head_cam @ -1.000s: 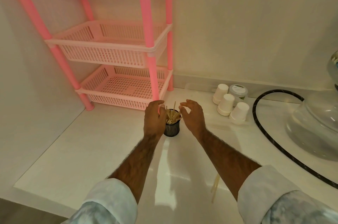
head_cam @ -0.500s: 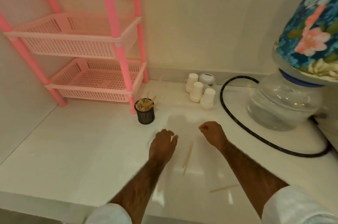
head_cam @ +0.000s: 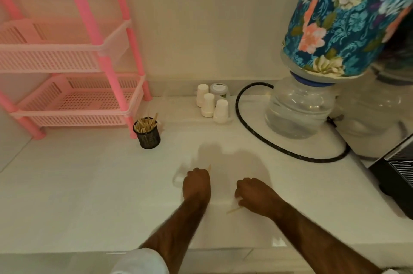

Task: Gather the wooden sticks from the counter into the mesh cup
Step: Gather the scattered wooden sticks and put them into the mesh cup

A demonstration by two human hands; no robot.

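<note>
The black mesh cup stands on the white counter by the pink rack's front leg, with several wooden sticks upright in it. My left hand rests knuckles-up on the counter in the middle, fingers curled on a wooden stick whose tip pokes out past the knuckles. My right hand is beside it on the counter, fingers closed on another wooden stick that sticks out to the left. Both hands are well in front of the cup.
A pink plastic basket rack fills the back left. Three upturned white paper cups and a small jar stand at the back wall. A black hose loops around a water bottle with a floral cover. A dark appliance sits at right.
Both hands pulled back from the mesh cup toward me, then came down onto the two loose sticks on the counter and closed on them. The camera view shifted right.
</note>
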